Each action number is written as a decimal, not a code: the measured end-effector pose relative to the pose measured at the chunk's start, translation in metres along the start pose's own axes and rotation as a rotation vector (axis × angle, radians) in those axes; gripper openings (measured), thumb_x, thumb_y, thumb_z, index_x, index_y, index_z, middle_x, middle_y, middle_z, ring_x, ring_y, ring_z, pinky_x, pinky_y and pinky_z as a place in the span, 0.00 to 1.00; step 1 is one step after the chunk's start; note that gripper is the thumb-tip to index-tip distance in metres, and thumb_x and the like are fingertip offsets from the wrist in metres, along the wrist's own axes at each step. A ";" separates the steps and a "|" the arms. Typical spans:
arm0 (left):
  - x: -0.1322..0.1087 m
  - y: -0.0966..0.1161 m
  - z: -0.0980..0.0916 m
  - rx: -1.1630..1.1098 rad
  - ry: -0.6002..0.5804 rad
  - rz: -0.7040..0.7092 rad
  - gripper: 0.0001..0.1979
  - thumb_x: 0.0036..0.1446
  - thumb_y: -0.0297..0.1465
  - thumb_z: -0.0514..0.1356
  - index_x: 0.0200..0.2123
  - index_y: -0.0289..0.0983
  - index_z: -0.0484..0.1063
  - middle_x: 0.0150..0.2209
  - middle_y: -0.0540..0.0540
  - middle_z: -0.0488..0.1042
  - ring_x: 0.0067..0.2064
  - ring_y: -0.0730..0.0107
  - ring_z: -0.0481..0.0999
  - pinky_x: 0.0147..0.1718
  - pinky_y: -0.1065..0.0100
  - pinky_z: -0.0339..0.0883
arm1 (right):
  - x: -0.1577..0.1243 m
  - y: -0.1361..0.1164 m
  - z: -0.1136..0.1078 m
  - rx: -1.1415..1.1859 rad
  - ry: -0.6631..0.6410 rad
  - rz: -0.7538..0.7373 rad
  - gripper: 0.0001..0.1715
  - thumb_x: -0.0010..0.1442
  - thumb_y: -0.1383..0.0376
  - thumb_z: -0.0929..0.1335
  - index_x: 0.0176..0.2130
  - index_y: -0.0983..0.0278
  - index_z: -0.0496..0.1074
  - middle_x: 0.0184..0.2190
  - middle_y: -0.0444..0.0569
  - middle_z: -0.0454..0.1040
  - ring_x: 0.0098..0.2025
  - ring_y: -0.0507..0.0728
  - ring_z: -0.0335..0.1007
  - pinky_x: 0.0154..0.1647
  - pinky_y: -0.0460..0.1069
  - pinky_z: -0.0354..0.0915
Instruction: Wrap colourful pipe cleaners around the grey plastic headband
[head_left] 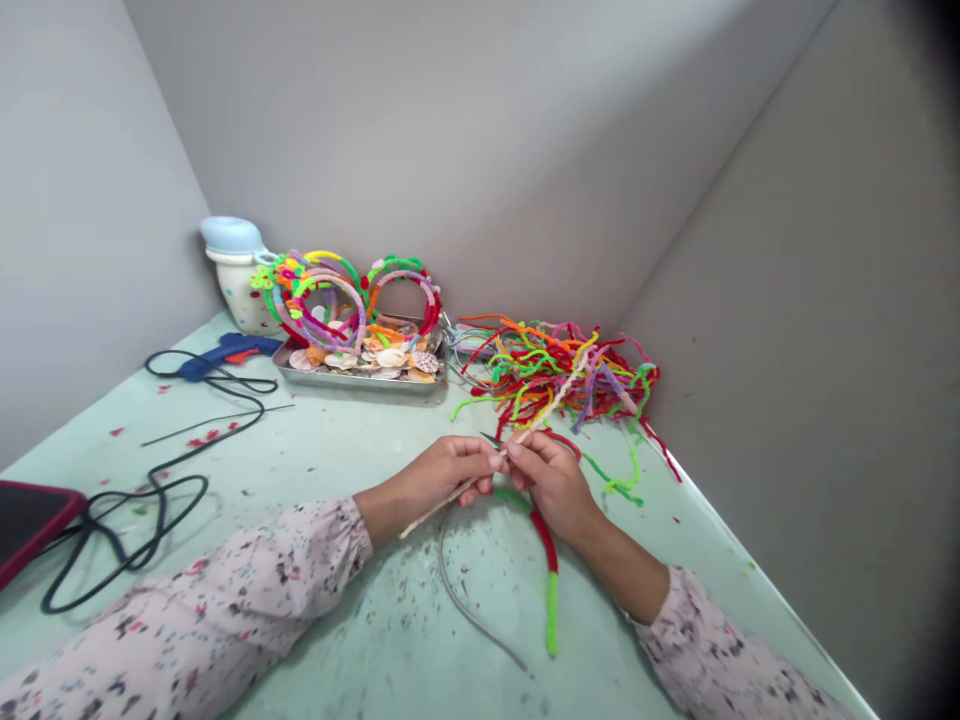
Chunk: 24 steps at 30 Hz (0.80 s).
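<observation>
Near the middle of the green table, my left hand pinches a pale, cream-pink pipe cleaner. My right hand pinches the same strand close beside it, so the fingertips nearly meet. One end of the strand points down-left, the other up-right toward the pile. Below my hands lies a curved headband, with a bare grey side and a side wrapped in green and red. Its top is partly hidden by my fingers. A dark pointed tip shows just behind my hands, beside a red loop.
A heap of coloured pipe cleaners lies at the back right. Wrapped headbands stand in a metal tray of shells. At left are a white cup, a blue glue gun, black cable and a red-edged device.
</observation>
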<state>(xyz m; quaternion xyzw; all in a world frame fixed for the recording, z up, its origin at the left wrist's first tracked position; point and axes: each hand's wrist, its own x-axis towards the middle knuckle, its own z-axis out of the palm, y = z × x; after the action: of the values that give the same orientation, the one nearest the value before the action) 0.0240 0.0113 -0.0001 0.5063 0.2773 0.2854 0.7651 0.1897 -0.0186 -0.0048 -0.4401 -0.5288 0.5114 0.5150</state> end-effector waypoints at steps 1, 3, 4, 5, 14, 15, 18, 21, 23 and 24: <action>0.000 0.000 0.000 0.020 0.002 0.006 0.12 0.49 0.36 0.61 0.28 0.32 0.68 0.20 0.53 0.65 0.16 0.85 0.58 0.15 0.79 0.48 | 0.000 0.000 0.001 -0.001 0.016 0.001 0.10 0.55 0.59 0.67 0.28 0.64 0.69 0.20 0.41 0.66 0.21 0.48 0.56 0.23 0.45 0.53; 0.000 -0.001 0.001 0.079 0.009 0.018 0.12 0.50 0.37 0.61 0.28 0.33 0.67 0.20 0.54 0.65 0.17 0.84 0.58 0.16 0.78 0.49 | 0.000 0.001 0.002 0.007 0.049 0.003 0.11 0.55 0.59 0.68 0.26 0.64 0.67 0.17 0.40 0.63 0.20 0.48 0.55 0.23 0.45 0.53; 0.000 0.000 0.001 0.120 0.016 0.024 0.12 0.50 0.37 0.60 0.28 0.33 0.67 0.20 0.54 0.65 0.17 0.83 0.58 0.16 0.78 0.50 | 0.000 0.001 0.002 0.012 0.067 0.005 0.12 0.54 0.59 0.68 0.25 0.63 0.66 0.16 0.39 0.62 0.19 0.48 0.55 0.23 0.45 0.52; -0.001 0.000 0.002 0.172 0.028 0.031 0.12 0.51 0.37 0.60 0.28 0.33 0.67 0.20 0.54 0.65 0.17 0.82 0.58 0.17 0.77 0.50 | 0.000 0.002 0.002 0.015 0.085 0.008 0.12 0.54 0.59 0.68 0.25 0.63 0.66 0.16 0.39 0.62 0.19 0.48 0.54 0.22 0.45 0.52; -0.013 0.010 0.012 1.182 0.245 0.469 0.08 0.57 0.30 0.51 0.30 0.37 0.69 0.27 0.48 0.70 0.28 0.71 0.65 0.29 0.71 0.53 | 0.000 0.008 0.003 -0.004 0.172 0.013 0.14 0.53 0.60 0.68 0.21 0.63 0.64 0.16 0.39 0.61 0.19 0.48 0.52 0.21 0.46 0.50; -0.014 0.011 0.012 1.277 0.233 0.494 0.08 0.57 0.29 0.51 0.31 0.37 0.69 0.29 0.46 0.70 0.29 0.70 0.66 0.30 0.70 0.53 | 0.000 0.008 0.004 0.006 0.171 0.020 0.14 0.53 0.60 0.68 0.21 0.63 0.64 0.16 0.39 0.60 0.18 0.48 0.52 0.21 0.46 0.50; -0.016 0.013 0.011 1.479 0.196 0.534 0.08 0.57 0.27 0.50 0.32 0.36 0.69 0.30 0.44 0.70 0.29 0.68 0.65 0.31 0.68 0.52 | 0.001 0.005 0.006 0.063 0.172 0.057 0.15 0.53 0.60 0.68 0.21 0.63 0.62 0.16 0.39 0.60 0.18 0.48 0.51 0.19 0.45 0.48; -0.016 0.014 0.011 1.423 0.227 0.537 0.08 0.57 0.27 0.50 0.32 0.36 0.69 0.30 0.45 0.70 0.30 0.68 0.65 0.31 0.68 0.53 | 0.002 0.001 0.006 0.102 0.158 0.086 0.15 0.53 0.60 0.68 0.21 0.63 0.62 0.16 0.39 0.60 0.18 0.48 0.52 0.19 0.45 0.48; -0.015 0.013 0.012 1.219 0.255 0.479 0.08 0.57 0.29 0.51 0.31 0.36 0.69 0.28 0.47 0.70 0.29 0.70 0.65 0.30 0.69 0.53 | 0.002 0.000 0.004 0.085 0.123 0.087 0.15 0.53 0.59 0.68 0.21 0.63 0.63 0.16 0.39 0.62 0.18 0.48 0.54 0.20 0.45 0.50; -0.014 0.012 0.012 1.079 0.248 0.427 0.09 0.57 0.31 0.51 0.30 0.36 0.69 0.27 0.48 0.69 0.28 0.71 0.65 0.28 0.71 0.54 | 0.001 -0.001 0.003 0.074 0.102 0.084 0.15 0.53 0.59 0.68 0.21 0.64 0.64 0.16 0.40 0.63 0.18 0.48 0.54 0.21 0.45 0.51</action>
<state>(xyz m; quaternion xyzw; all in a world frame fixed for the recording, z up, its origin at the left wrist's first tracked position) 0.0213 -0.0026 0.0171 0.8311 0.3626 0.3086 0.2874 0.1869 -0.0178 -0.0038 -0.4680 -0.4638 0.5284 0.5354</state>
